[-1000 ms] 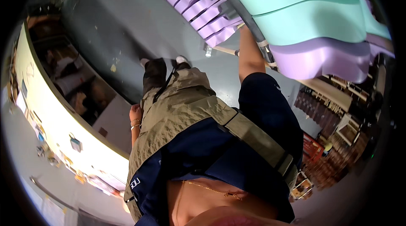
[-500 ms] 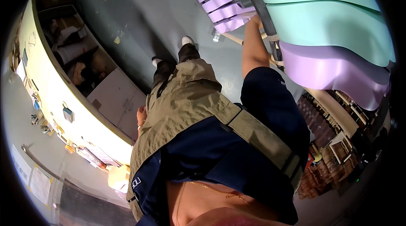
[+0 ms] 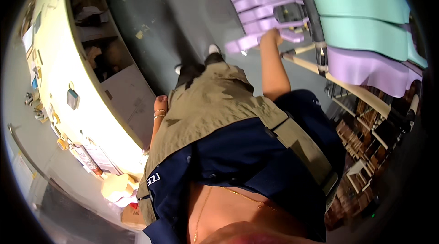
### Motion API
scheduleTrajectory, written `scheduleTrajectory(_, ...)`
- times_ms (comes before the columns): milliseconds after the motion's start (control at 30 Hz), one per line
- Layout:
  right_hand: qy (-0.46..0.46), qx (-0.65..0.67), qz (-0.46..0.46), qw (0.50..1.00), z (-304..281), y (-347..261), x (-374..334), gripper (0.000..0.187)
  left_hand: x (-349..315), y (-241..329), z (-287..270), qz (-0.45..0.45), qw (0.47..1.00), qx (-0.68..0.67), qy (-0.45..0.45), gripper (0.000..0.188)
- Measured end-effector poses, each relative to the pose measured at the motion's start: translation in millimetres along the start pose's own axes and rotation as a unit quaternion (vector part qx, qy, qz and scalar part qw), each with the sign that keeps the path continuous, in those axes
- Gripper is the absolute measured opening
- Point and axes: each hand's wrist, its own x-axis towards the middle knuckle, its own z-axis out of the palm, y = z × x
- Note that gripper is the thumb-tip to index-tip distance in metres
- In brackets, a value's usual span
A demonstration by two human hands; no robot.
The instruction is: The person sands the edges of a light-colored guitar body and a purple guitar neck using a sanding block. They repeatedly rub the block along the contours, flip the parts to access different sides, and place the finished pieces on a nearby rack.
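Observation:
My right hand (image 3: 273, 37) is closed on a purple guitar body (image 3: 243, 44), whose flat edge sticks out on both sides of my fingers. It is at the near end of a row of similar purple bodies (image 3: 256, 2) on a rack, some with dark cavities. My left hand (image 3: 160, 103), with bracelets at the wrist, hangs at my side by the cabinet. Its fingers look curled in, and nothing shows in them.
Right of the dark padded rack post (image 3: 315, 20) are teal bodies (image 3: 366, 36) and another purple body (image 3: 361, 68). Below stand wooden rails (image 3: 356, 91) and brown wooden parts. On the left is a pale workbench (image 3: 59, 61) with open shelves (image 3: 98, 38) and small tools.
My right hand has drawn the purple guitar body out from the row toward me. My left hand has swung forward a little. The view has shifted, and the rack now shows more of its purple bodies.

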Motion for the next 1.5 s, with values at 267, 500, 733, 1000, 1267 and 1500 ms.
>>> scheduleTrajectory(267,-0.373,-0.106,-0.342,0.856,-40.4,23.3,-149.8,0.037,44.7,159.8,-46.7,0.288,0.954,-0.073,-0.031,0.057)
scheduleTrajectory(500,-0.701,-0.300,-0.501,0.409,-81.8,-106.5,-377.3,0.067,31.8,242.9,-116.6,0.558,0.811,-0.178,0.016,0.056)
scheduleTrajectory(733,-0.709,0.013,-0.647,0.280,-58.5,-105.5,-490.2,0.067,-4.7,210.7,-217.6,0.442,0.657,-0.583,0.183,0.012)
scheduleTrajectory(1000,-0.749,-0.302,-0.378,0.452,81.7,-26.8,-443.3,0.072,-93.5,105.7,-283.9,0.253,0.318,-0.786,0.466,0.025)
scheduleTrajectory(1267,-0.877,-0.406,0.133,0.220,100.7,74.6,-527.6,0.070,-132.5,111.8,-269.3,0.122,0.154,-0.733,0.652,0.020)
scheduleTrajectory(1500,-0.863,-0.466,0.142,0.137,115.9,92.0,-563.9,0.075,-122.2,162.1,-265.2,0.036,0.148,-0.610,0.778,0.021)
